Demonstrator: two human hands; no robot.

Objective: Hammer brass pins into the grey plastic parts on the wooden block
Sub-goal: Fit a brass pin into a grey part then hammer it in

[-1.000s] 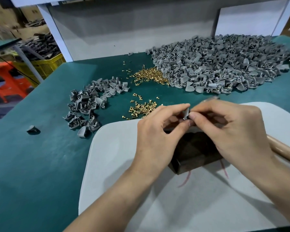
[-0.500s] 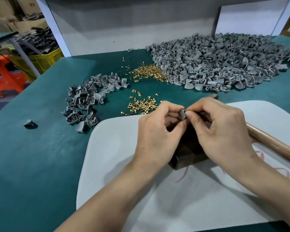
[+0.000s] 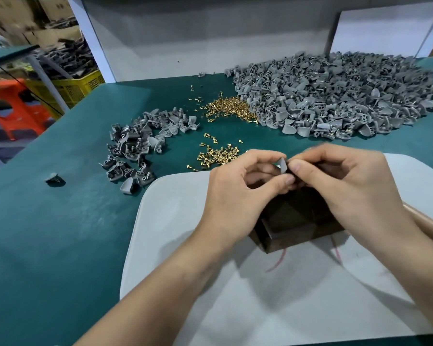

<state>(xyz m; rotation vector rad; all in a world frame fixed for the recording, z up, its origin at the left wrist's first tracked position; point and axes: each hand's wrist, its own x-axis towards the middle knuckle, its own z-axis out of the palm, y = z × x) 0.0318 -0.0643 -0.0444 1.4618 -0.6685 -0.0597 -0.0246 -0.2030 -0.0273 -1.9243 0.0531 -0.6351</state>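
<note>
Both grips joined at centre, fingers curled.
Left grip (image 3: 238,196) and right grip (image 3: 348,191) meet fingertip to fingertip, thumbs and forefingers pinching one small grey part (image 3: 283,166) between them. Backs of both face up. Bare left forearm (image 3: 160,283) and right forearm (image 3: 428,265) converge from the lower corners.

grey part (image 3: 283,166) showing more between fingertips, right hand (image 3: 355,191) shifted slightly
</note>
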